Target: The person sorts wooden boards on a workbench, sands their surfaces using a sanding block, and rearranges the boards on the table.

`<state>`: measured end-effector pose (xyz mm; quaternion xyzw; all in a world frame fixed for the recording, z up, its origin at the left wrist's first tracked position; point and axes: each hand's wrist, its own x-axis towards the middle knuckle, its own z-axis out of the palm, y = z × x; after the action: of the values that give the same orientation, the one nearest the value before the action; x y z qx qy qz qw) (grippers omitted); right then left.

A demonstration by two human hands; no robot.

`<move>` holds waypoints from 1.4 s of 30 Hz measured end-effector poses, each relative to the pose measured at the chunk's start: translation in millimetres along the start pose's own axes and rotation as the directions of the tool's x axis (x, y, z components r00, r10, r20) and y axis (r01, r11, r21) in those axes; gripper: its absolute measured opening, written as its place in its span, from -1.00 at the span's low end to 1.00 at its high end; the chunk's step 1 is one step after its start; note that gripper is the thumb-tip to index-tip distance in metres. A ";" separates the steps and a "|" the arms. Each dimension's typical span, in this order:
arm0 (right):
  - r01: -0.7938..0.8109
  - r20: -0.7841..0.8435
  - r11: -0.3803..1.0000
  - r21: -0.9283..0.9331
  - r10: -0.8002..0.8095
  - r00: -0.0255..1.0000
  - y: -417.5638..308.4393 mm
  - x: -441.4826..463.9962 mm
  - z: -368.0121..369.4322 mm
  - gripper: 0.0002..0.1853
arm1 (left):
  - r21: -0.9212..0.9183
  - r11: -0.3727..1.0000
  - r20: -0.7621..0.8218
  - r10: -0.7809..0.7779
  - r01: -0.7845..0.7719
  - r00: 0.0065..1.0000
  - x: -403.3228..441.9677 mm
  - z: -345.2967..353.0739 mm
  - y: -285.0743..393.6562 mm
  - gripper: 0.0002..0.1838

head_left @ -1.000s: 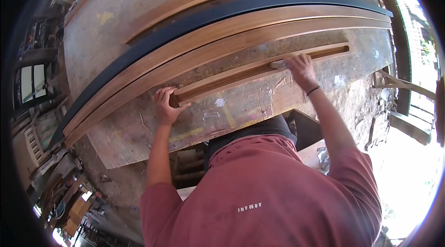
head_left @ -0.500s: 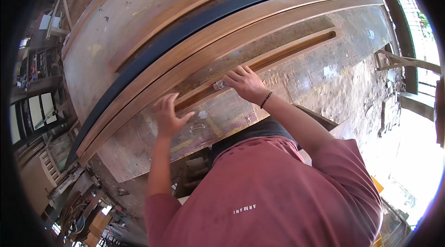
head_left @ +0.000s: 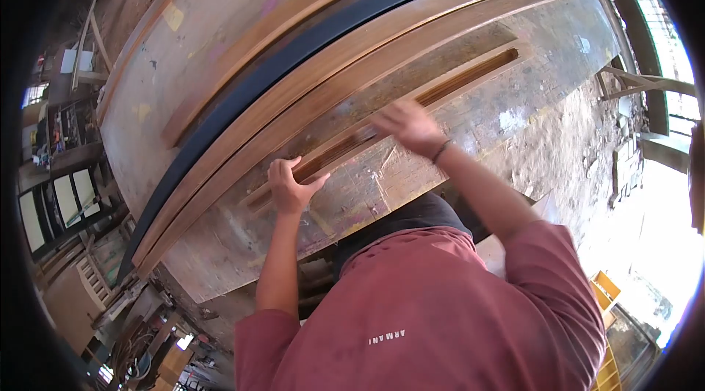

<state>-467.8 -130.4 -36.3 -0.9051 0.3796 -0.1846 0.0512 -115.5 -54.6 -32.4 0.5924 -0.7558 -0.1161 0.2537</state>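
A grooved wooden piece point(head_left: 464, 85) lies on the workbench point(head_left: 411, 171), its long channel facing up. My left hand point(head_left: 290, 184) is at the piece's left part, with thumb and fingers apart around its two edges. Over the middle of the channel is my right hand point(head_left: 410, 127), blurred by motion. Something small and pale point(head_left: 365, 134) shows at its fingertips, too smeared to make out. A dark bracelet circles the right wrist.
Beyond the grooved piece lie two long curved wooden strips point(head_left: 345, 71), a dark blue curved strip point(head_left: 308, 46) and a shorter wooden strip point(head_left: 286, 22). Wooden braces point(head_left: 640, 85) stand at the right.
My left hand came away from the piece's left end, then closed in on its edges farther right. My right hand swept left along the channel, then slightly back right. The view has turned.
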 end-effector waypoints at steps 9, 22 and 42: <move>-0.024 0.168 0.991 0.132 0.001 0.986 -86.4 40.8 22.1 -0.59 | 0.093 0.996 -0.034 -0.005 0.009 0.999 2.8 6.0 7.6 -0.20; -0.034 0.192 0.997 -0.066 0.046 0.980 -50.0 15.0 5.5 -0.52 | 0.084 0.996 0.004 0.002 -0.002 1.000 -0.8 6.8 10.5 -0.20; -0.153 0.185 0.988 -0.018 0.154 0.971 48.9 -35.7 -15.6 -0.49 | 0.079 0.996 0.021 -0.030 0.029 0.999 1.8 4.3 10.9 -0.21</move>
<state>-529.3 -139.0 -43.8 -0.8864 0.4423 -0.0942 0.0988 -127.2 -53.9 -30.4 0.6117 -0.7537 -0.0965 0.2202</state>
